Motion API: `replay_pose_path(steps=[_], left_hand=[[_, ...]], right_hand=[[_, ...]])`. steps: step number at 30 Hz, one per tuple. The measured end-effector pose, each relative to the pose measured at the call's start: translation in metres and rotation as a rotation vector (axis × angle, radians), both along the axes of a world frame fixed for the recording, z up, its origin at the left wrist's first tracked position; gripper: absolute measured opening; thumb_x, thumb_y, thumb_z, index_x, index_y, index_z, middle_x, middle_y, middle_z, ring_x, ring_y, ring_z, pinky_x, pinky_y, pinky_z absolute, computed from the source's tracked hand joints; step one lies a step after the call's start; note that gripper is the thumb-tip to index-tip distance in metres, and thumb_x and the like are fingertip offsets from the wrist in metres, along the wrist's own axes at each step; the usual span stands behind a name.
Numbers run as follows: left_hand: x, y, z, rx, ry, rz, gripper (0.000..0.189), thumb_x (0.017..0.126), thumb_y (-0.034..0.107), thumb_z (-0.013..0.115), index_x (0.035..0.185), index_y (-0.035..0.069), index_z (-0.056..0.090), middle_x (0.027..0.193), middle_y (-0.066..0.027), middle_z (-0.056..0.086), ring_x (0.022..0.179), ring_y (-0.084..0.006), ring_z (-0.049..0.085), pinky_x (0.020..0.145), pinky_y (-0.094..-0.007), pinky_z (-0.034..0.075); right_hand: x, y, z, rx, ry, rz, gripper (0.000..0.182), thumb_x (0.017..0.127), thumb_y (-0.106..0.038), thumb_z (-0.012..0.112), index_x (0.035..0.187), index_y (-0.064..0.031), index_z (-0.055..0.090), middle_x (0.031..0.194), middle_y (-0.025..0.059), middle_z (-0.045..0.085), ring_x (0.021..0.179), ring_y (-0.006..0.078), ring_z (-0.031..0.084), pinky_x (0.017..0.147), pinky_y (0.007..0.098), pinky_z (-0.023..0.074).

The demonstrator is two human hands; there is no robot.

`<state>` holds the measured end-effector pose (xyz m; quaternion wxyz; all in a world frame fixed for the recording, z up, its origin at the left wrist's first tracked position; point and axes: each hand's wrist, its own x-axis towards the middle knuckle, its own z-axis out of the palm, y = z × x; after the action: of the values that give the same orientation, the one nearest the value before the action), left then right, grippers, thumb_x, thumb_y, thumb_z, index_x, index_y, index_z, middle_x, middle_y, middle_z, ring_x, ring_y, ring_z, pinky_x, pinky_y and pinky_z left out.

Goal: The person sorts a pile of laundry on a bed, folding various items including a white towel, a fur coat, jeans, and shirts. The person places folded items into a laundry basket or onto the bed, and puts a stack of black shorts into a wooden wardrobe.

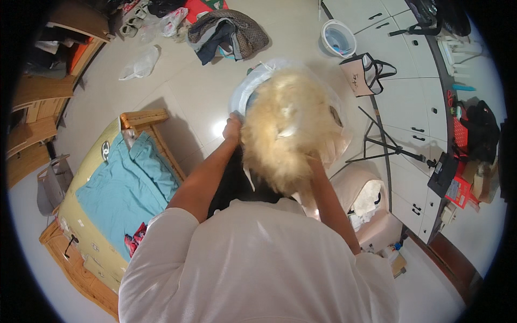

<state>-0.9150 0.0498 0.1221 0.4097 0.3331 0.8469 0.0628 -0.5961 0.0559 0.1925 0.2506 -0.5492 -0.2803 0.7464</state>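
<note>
A large bundle of fluffy, cream-yellow material like fur or fleece (286, 125) is in front of my body. My left hand (232, 127) is at its left side, its fingers closed on the rim of a white plastic bag (242, 95). The bag lies behind and around the bundle, and something dark shows through its right side. My right forearm reaches up to the bundle's lower right; my right hand (313, 157) is mostly hidden by the fluffy material, so its grip cannot be made out.
A bed with a teal cloth (125, 189) stands at the left. A patterned blanket heap (232, 34) lies on the floor ahead. A white bucket (352, 44), a tote bag (357, 78), a black tripod (379, 143) and a pink chair (347, 181) stand at the right beside white cabinets (404, 101).
</note>
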Motion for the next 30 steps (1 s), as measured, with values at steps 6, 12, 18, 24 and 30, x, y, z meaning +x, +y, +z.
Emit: replay_pose_path(steps=[6,12,18,24,30], left_hand=[[-0.017,0.005,-0.015,0.411,-0.06,0.195,0.023,0.079,0.023,0.049,0.083,0.001,0.053,0.07,-0.0162,0.061,0.071,-0.0298,0.061,0.06,-0.0392,0.047],[-0.045,0.004,0.012,0.379,-0.459,0.695,0.014,0.074,0.007,0.048,0.08,-0.003,0.054,0.075,-0.0212,0.06,0.068,-0.0373,0.057,0.062,-0.0408,0.045],[-0.037,-0.003,-0.054,0.567,-0.235,0.303,0.015,0.074,0.003,0.043,0.082,-0.004,0.053,0.081,-0.0248,0.057,0.078,-0.0416,0.055,0.067,-0.0448,0.044],[-0.026,0.001,-0.008,0.673,-0.157,0.392,0.009,0.068,-0.001,0.046,0.074,-0.004,0.052,0.074,-0.024,0.056,0.071,-0.0401,0.055,0.061,-0.045,0.043],[-0.023,-0.001,0.019,0.579,-0.206,0.253,0.007,0.065,-0.002,0.05,0.071,-0.003,0.052,0.066,-0.0236,0.054,0.067,-0.04,0.055,0.059,-0.0454,0.042]], right_hand=[[-0.12,0.04,0.005,0.61,-0.52,0.271,0.05,0.07,-0.015,0.063,0.113,0.0007,0.042,0.108,0.0178,0.052,0.095,0.0345,0.052,0.079,0.0393,0.0425],[-0.174,0.066,0.017,0.487,-1.166,0.608,0.052,0.067,-0.02,0.067,0.109,0.0001,0.045,0.11,0.0199,0.047,0.086,0.0386,0.056,0.069,0.0444,0.0465],[-0.207,0.071,0.039,0.507,-1.291,1.006,0.039,0.067,-0.018,0.066,0.1,-0.0017,0.051,0.101,0.016,0.045,0.083,0.0345,0.057,0.067,0.043,0.0483],[-0.21,0.073,0.014,0.533,-1.366,1.138,0.036,0.073,-0.015,0.06,0.104,-0.0002,0.048,0.101,0.0149,0.047,0.09,0.0305,0.055,0.072,0.0422,0.0474],[-0.197,0.071,0.003,0.506,-1.329,1.163,0.063,0.07,-0.02,0.065,0.12,0.0039,0.034,0.115,0.0229,0.042,0.107,0.0324,0.044,0.088,0.045,0.0362]])
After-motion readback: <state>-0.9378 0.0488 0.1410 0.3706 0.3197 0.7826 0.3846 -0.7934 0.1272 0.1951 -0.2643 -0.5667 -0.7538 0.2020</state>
